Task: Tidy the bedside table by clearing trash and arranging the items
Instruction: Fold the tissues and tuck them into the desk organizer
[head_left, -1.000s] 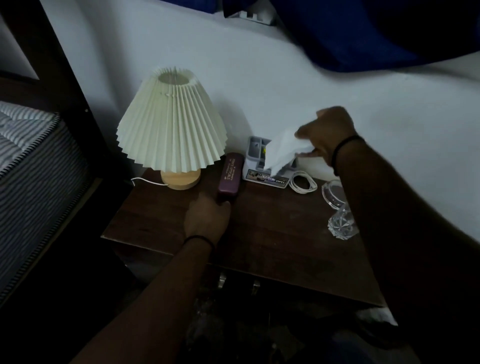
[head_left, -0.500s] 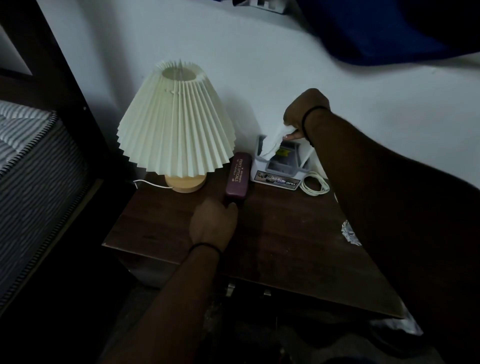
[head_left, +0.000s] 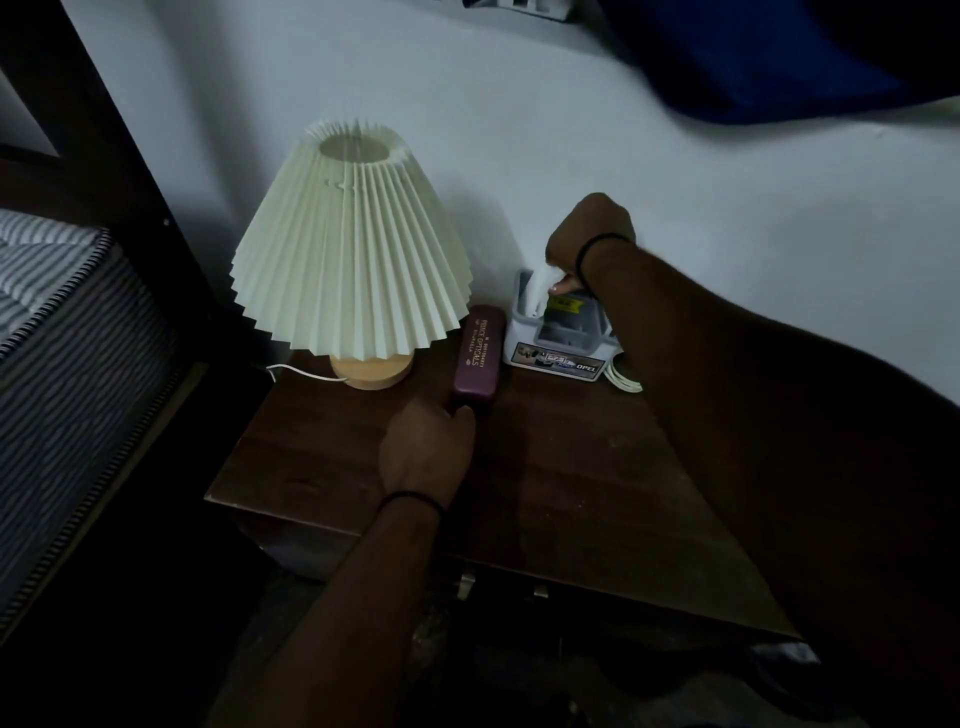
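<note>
On the dark wooden bedside table (head_left: 561, 483), my left hand (head_left: 428, 449) rests on the top with its fingers at the near end of a maroon spectacle case (head_left: 478, 353). My right hand (head_left: 584, 244) hovers over a white desk organiser (head_left: 558, 343) by the wall and pinches a white paper (head_left: 540, 291), which stands down inside the organiser. My right forearm hides the table's right side.
A pleated cream lamp (head_left: 353, 244) on a wooden base stands at the back left, its white cord (head_left: 301, 371) trailing left. A coiled white cable (head_left: 626, 379) lies right of the organiser. A striped mattress (head_left: 57, 322) and dark bed frame are on the left.
My right hand has carried the white paper from above the table down into the organiser. The left hand has stayed at the spectacle case. The view has shifted closer.
</note>
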